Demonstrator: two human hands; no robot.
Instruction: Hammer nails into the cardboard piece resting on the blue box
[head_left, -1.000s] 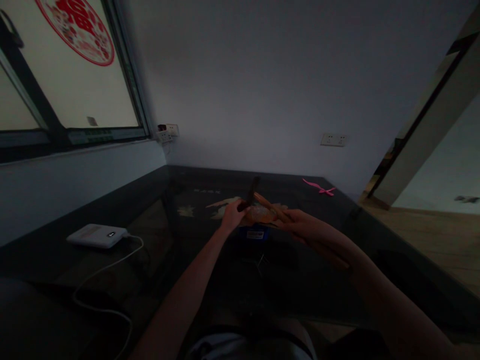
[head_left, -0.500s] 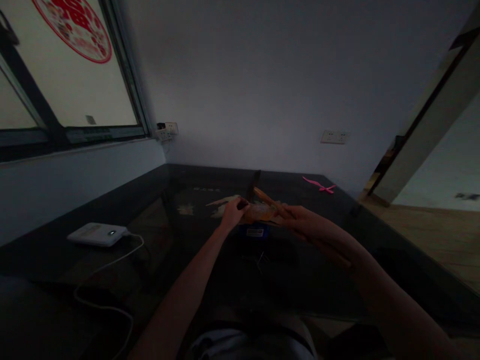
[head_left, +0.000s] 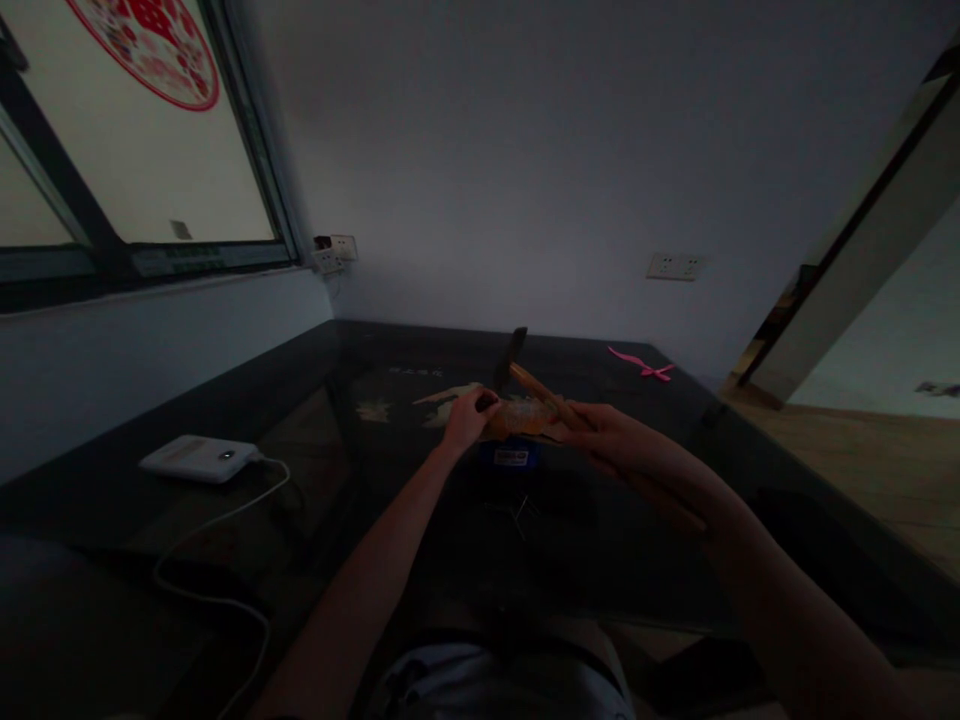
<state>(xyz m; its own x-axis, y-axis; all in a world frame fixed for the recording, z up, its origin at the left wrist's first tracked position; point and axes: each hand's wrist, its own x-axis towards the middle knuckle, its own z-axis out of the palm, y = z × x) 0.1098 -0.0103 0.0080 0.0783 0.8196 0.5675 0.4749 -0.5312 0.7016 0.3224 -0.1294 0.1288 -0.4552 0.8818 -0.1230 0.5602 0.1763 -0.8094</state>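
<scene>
Amber, shiny lump (head_left: 523, 417) sits between the two hands, right by the left fingertips, apparently on top of a blue box (head_left: 510, 456); too dark to tell what it is. Right hand (head_left: 626, 440) is wrapped round the wooden handle of what looks like a hammer (head_left: 534, 384); dark head stands tilted beyond the left fingertips, on the far side of the lump. Left hand (head_left: 465, 420) has fingers curled in narrow at the lump's left side; can't tell if they pinch anything. Progress, best judgement: setup done, with box below the fingers, lump placed, hammer in grip. Work on the lump itself looks partway at most; surface detail too poor to confirm any result. Thin metal bits (head_left: 525, 506) lie loose on the table (head_left: 600, 570), near side of the fingers, neither hand on them. Pale patches (head_left: 373, 411) left of the left fingers; can't tell if offcuts.
</scene>
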